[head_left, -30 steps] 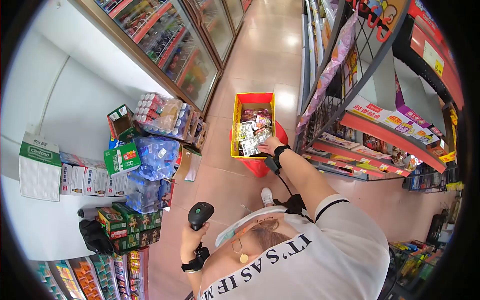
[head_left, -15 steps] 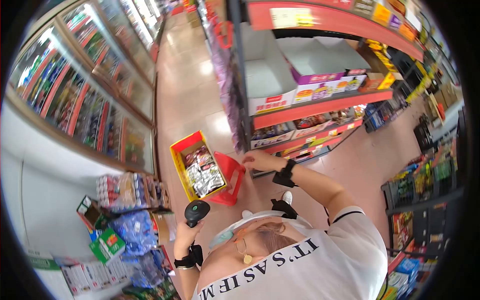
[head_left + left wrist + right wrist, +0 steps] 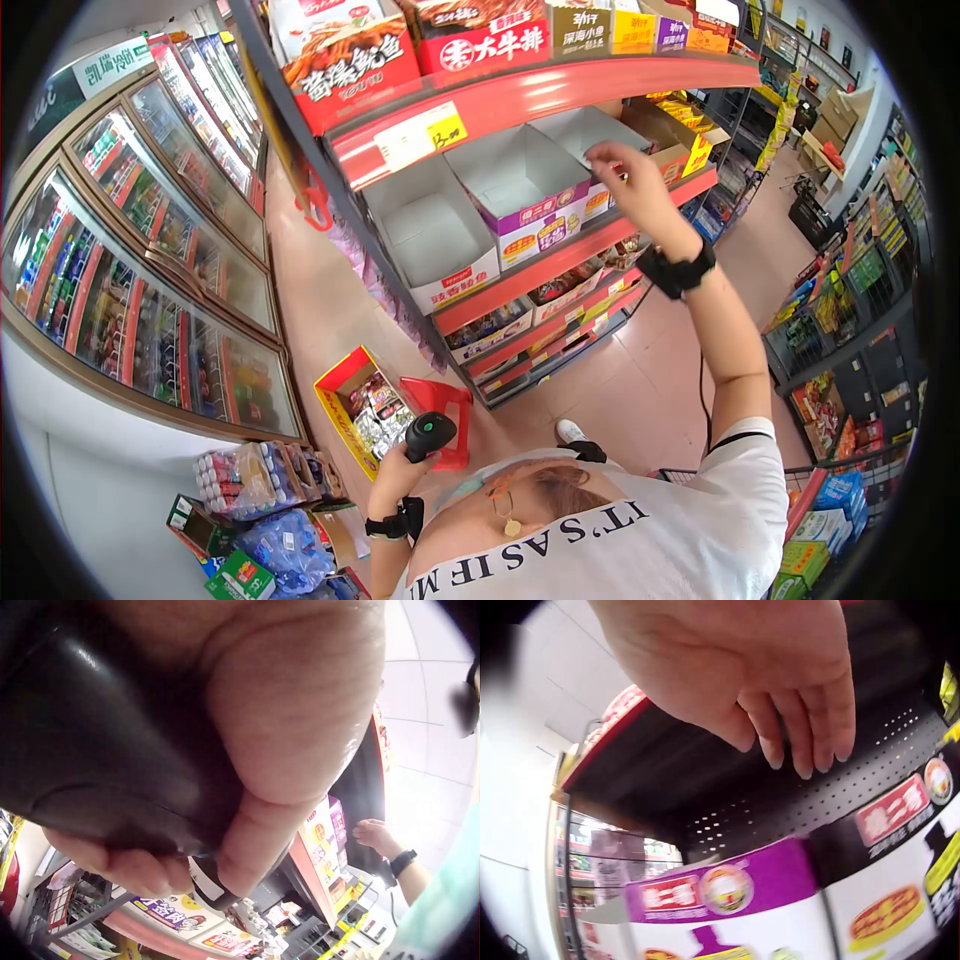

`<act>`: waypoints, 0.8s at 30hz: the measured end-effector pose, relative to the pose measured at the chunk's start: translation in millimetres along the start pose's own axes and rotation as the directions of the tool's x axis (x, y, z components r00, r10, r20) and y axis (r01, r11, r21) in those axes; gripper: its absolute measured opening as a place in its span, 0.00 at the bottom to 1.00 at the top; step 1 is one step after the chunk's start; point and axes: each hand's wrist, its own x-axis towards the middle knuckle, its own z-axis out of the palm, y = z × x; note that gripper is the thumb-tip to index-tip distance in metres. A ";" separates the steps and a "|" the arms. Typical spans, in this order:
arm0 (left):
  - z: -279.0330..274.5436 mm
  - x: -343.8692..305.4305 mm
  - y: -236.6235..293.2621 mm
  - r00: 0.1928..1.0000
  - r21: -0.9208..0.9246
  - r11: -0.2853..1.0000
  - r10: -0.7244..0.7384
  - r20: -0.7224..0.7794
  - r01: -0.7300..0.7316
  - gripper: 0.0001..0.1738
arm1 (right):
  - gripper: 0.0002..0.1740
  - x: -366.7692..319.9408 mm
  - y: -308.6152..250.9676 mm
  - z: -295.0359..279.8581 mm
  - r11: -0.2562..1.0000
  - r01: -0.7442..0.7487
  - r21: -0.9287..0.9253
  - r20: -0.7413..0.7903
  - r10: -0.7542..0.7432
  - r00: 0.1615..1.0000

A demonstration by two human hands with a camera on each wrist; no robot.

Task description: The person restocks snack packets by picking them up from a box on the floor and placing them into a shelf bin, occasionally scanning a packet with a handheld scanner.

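Note:
My left hand (image 3: 393, 480) grips the handle of a black handheld barcode scanner (image 3: 430, 436), low in front of my body. In the left wrist view the thumb and fingers wrap round the scanner (image 3: 105, 757). Up at the shelf, my right hand (image 3: 632, 188) hovers over the row of open display boxes, near a purple-and-white display box (image 3: 548, 228). Its fingers (image 3: 802, 742) hang loosely bent with nothing between them, above the front panels in the right wrist view. A white display box (image 3: 466, 286) stands left of the purple one, its grey inside showing.
A yellow-and-red carton (image 3: 345, 425) of snack packets sits beside a red plastic stool (image 3: 455, 425). Above the boxes runs a red shelf edge (image 3: 560, 88) with a price tag. Glass-door fridges (image 3: 170, 270) line the left, and wrapped drinks (image 3: 285, 555) are stacked below them.
My right hand has left the snack packets in the carton and risen to the shelf boxes on the right. The view has turned right; the left hand keeps holding the barcode scanner.

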 end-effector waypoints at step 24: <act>93.4 -2.8 15.6 0.982 -0.286 0.957 -0.015 -0.190 -0.041 0.16 | 0.11 107.5 155.6 19.6 0.906 -0.071 -0.417 0.906 0.421 0.050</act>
